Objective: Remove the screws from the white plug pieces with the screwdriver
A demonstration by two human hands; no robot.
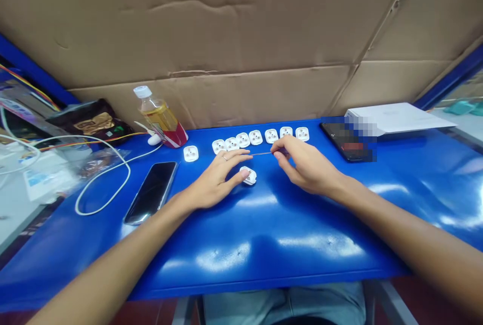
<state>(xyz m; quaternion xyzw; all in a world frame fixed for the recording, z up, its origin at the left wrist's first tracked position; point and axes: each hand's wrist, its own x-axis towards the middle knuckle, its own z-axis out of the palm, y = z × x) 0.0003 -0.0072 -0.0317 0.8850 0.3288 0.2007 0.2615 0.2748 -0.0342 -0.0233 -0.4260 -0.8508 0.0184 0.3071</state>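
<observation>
My left hand (222, 176) is stretched over the table with its fingers straight and apart. Its thumb rests on a small rounded white plastic piece (250, 178), which sits tilted in front of the row. A thin, reddish wire-like strand (261, 153) runs from near my left fingertips to my right hand (302, 161). My right thumb and index finger are pinched together on that strand's right end. Behind both hands stand several square white plastic pieces with rounded corners and small metal contacts, such as one piece (255, 137) near the middle; my right fingers partly overlap that row.
A blue table (234, 224) carries a phone (151, 193) at left and a dark phone (347, 141) at right beside a white box (400, 117). A drink bottle (162, 116), a white cable (128, 169) and a black pouch (94, 121) lie left. Cardboard (241, 38) walls the back.
</observation>
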